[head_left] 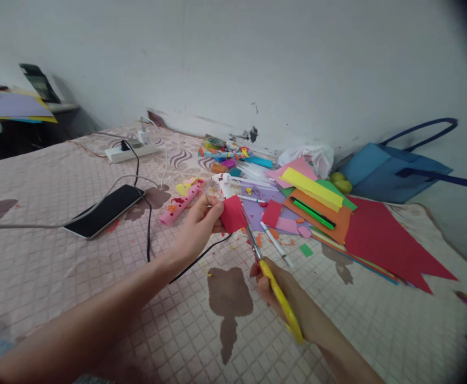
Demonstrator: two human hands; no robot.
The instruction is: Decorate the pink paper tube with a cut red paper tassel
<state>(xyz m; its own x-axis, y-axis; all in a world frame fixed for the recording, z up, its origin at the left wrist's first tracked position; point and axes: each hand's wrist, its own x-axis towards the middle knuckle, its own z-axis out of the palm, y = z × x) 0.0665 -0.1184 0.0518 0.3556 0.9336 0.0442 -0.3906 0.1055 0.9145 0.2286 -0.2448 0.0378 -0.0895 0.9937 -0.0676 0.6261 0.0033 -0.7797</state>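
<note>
Between the thumb and fingers of my left hand point(204, 220) is a small red paper piece point(233, 214), held up above the cloth. My right hand point(275, 282) is closed around a pair of scissors point(275, 285) with yellow handles. Their metal blades point up and away, and the tips meet the right edge of the red paper. Whether the blades are cutting into it, I cannot tell. Just beyond lie a white glue gun point(223, 184), a second red paper piece point(272, 213) and a white pen point(276, 244), on and beside a purple sheet point(253, 207).
Coloured sheets point(385, 240) and a green marker point(313, 213) lie to the right, before a blue bag point(393, 170). A decorated pink paper roll point(183, 202) rests left of centre. Further left are a black phone-like device point(107, 210), cables and a power strip point(131, 152).
</note>
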